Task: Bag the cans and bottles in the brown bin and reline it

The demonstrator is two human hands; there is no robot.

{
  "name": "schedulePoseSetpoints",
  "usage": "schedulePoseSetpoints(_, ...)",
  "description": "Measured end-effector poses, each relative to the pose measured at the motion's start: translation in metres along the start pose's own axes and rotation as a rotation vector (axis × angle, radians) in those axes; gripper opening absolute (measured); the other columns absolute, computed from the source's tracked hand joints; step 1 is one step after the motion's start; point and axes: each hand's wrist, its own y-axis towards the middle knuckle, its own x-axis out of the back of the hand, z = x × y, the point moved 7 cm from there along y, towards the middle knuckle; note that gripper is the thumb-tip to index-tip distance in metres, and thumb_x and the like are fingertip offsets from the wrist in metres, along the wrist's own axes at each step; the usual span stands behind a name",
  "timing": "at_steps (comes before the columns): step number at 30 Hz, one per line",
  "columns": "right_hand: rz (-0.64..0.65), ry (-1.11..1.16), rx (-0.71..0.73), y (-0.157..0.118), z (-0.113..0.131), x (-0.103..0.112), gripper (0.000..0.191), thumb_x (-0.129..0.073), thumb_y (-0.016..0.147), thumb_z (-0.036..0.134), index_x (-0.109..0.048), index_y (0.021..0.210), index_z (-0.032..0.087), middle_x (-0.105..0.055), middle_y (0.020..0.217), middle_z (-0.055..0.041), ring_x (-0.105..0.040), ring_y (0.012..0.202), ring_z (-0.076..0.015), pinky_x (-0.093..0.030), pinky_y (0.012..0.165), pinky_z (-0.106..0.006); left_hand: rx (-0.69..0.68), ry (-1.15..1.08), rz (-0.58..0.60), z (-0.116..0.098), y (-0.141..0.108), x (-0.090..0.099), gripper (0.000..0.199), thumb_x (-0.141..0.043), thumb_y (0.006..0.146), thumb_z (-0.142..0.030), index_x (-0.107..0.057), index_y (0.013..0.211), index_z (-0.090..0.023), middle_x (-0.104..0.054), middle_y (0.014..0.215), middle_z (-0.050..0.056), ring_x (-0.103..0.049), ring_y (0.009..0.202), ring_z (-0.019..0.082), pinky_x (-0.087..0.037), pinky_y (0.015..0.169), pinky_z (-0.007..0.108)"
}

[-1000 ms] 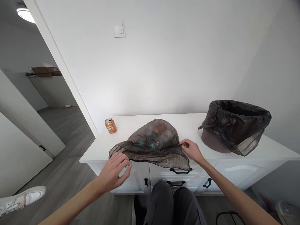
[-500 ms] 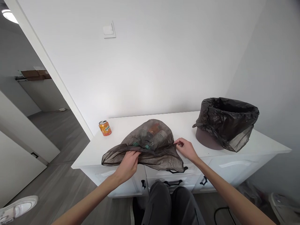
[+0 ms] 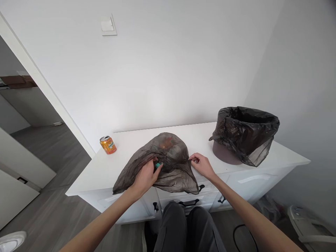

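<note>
A thin, see-through dark plastic bag (image 3: 172, 176) lies on the white cabinet top, its mouth toward me. Inside it show an orange-red shape and paler bottle-like shapes, blurred by the film. My left hand (image 3: 145, 178) reaches into the mouth, thumb and fingers closed around the teal cap (image 3: 158, 165) of a bottle whose body is hidden. To the right, my right hand (image 3: 202, 165) pinches the bag's edge between thumb and forefinger. Left of the bag stands an orange drink can (image 3: 108, 145), apart from both hands.
At right on the cabinet (image 3: 86, 178) stands a brownish bin (image 3: 225, 153) lined with a black bag (image 3: 244, 134). Behind is a wall with a light switch (image 3: 108, 26). Drawer handles (image 3: 189, 202) stick out below, above my knees. A doorway opens at left.
My left hand has gone from the bag's edge into its mouth, around the teal cap. The bag's opening has been pushed up and back. My right hand keeps its pinch. The view has shifted slightly.
</note>
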Motion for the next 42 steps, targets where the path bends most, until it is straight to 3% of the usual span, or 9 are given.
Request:
schedulePoseSetpoints(5, -0.006, -0.005, 0.003, 0.000, 0.000, 0.000, 0.025, -0.051, 0.075, 0.025, -0.073, 0.085, 0.024, -0.072, 0.083, -0.0011, -0.060, 0.070, -0.0184, -0.046, 0.071, -0.032, 0.126, 0.108, 0.303, 0.000, -0.002, -0.022, 0.040, -0.041, 0.103, -0.049, -0.064, 0.093, -0.017, -0.070, 0.078, 0.010, -0.070, 0.071, 0.028, -0.045, 0.060, 0.032)
schedulePoseSetpoints(13, -0.008, -0.005, 0.018, 0.000, 0.003, 0.001, 0.025, -0.050, 0.075, 0.025, -0.073, 0.085, 0.024, -0.072, 0.084, -0.0012, -0.060, 0.072, -0.0185, -0.046, 0.072, -0.032, 0.140, 0.110, 0.315, -0.007, -0.013, -0.012, 0.039, -0.042, 0.103, -0.043, -0.064, 0.082, -0.019, -0.068, 0.068, 0.009, -0.070, 0.065, 0.027, -0.041, 0.058, 0.032)
schedulePoseSetpoints(17, -0.007, 0.001, 0.018, 0.001, 0.002, 0.000, 0.025, -0.050, 0.075, 0.025, -0.073, 0.084, 0.024, -0.072, 0.084, -0.0010, -0.061, 0.073, -0.0186, -0.046, 0.073, -0.032, 0.120, 0.121, 0.174, -0.012, -0.040, 0.025, 0.042, -0.040, 0.104, -0.054, -0.064, 0.100, -0.020, -0.074, 0.082, 0.009, -0.074, 0.076, 0.030, -0.045, 0.057, 0.032)
schedulePoseSetpoints(22, -0.006, 0.004, 0.015, -0.001, 0.002, 0.000, 0.025, -0.050, 0.075, 0.026, -0.072, 0.084, 0.024, -0.071, 0.082, -0.0019, -0.060, 0.070, -0.0189, -0.045, 0.070, -0.032, 0.024, -0.014, -0.127, -0.017, -0.074, 0.097, 0.039, -0.046, 0.103, -0.055, -0.059, 0.127, -0.027, -0.078, 0.102, 0.003, -0.075, 0.084, 0.023, -0.054, 0.066, 0.030)
schedulePoseSetpoints(26, 0.014, 0.019, 0.005, -0.002, 0.003, 0.001, 0.024, -0.050, 0.074, 0.028, -0.072, 0.084, 0.024, -0.071, 0.083, -0.0032, -0.060, 0.072, -0.0200, -0.045, 0.071, -0.033, 0.210, -0.122, -0.266, 0.007, -0.092, 0.160, 0.036, -0.051, 0.097, -0.060, -0.066, 0.112, -0.031, -0.075, 0.087, -0.002, -0.066, 0.063, 0.018, -0.046, 0.048, 0.027)
schedulePoseSetpoints(30, 0.024, 0.008, -0.010, -0.003, 0.003, 0.000, 0.026, -0.049, 0.073, 0.029, -0.072, 0.085, 0.024, -0.071, 0.082, -0.0029, -0.060, 0.071, -0.0200, -0.045, 0.071, -0.033, 0.462, -0.117, -0.489, 0.046, -0.107, 0.226, 0.040, -0.054, 0.091, -0.067, -0.070, 0.102, -0.032, -0.070, 0.078, -0.003, -0.063, 0.064, 0.018, -0.048, 0.056, 0.028)
schedulePoseSetpoints(33, 0.017, -0.006, -0.019, -0.003, 0.001, -0.002, 0.027, -0.049, 0.073, 0.029, -0.072, 0.085, 0.024, -0.071, 0.083, -0.0025, -0.060, 0.072, -0.0198, -0.046, 0.072, -0.033, 0.661, -0.082, -0.630, 0.077, -0.110, 0.263, 0.040, -0.057, 0.090, -0.065, -0.073, 0.106, -0.032, -0.068, 0.080, -0.004, -0.060, 0.067, 0.016, -0.042, 0.057, 0.026)
schedulePoseSetpoints(37, 0.019, -0.028, -0.013, -0.004, 0.000, -0.003, 0.028, -0.049, 0.073, 0.029, -0.073, 0.086, 0.024, -0.072, 0.084, -0.0021, -0.061, 0.072, -0.0196, -0.046, 0.072, -0.033, 0.686, -0.043, -0.624, 0.109, -0.085, 0.277, 0.043, -0.062, 0.088, -0.061, -0.072, 0.111, -0.026, -0.064, 0.079, -0.003, -0.055, 0.070, 0.015, -0.040, 0.061, 0.024)
schedulePoseSetpoints(42, 0.011, -0.036, 0.010, -0.005, 0.001, -0.003, 0.027, -0.049, 0.074, 0.028, -0.073, 0.087, 0.024, -0.073, 0.085, -0.0025, -0.061, 0.073, -0.0198, -0.046, 0.073, -0.033, 0.513, 0.069, -0.431, 0.150, -0.031, 0.254, 0.044, -0.061, 0.091, -0.059, -0.070, 0.106, -0.018, -0.057, 0.073, -0.005, -0.051, 0.068, 0.012, -0.038, 0.064, 0.022)
